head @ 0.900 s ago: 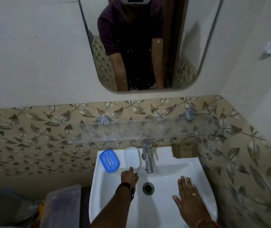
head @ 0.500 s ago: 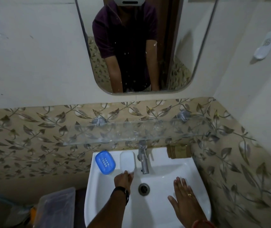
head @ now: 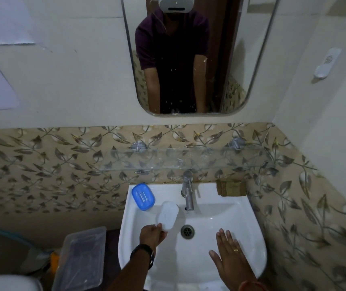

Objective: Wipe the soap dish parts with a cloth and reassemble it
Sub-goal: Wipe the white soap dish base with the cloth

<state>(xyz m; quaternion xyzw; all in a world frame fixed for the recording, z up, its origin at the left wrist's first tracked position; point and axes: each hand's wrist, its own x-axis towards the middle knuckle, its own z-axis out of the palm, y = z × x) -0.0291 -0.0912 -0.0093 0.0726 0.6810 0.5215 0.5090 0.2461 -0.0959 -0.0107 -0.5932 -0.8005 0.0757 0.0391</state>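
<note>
1. Translucent white plastic, the soap dish tray (head: 167,215) is tilted above the left side of the basin, pinched at its near end by the left hand (head: 151,235).
2. The left hand's fingers close on the tray's lower rim; a dark band circles that wrist.
3. A blue soap dish insert (head: 143,196) with a row of small slots lies on the back left corner of the white sink (head: 247,232), apart from the tray and just beyond it.
4. The right hand (head: 229,252) is spread flat with the fingers together, palm down over the right side of the basin, holding nothing; a ring shows on one finger.
5. The drain (head: 187,231) sits between the two hands at the bottom of the bowl.
6. A chrome tap (head: 188,193) stands at the back of the sink, just right of the tray's far end.
7. A brown folded cloth (head: 230,187) rests on the back right corner of the sink.
8. A clear glass shelf (head: 188,159) runs along the leaf-patterned tiles above the tap.
9. A clear plastic lidded box (head: 81,257) stands on the floor to the left of the sink.
10. The mirror (head: 188,55) above reflects a person in a dark purple shirt.
</note>
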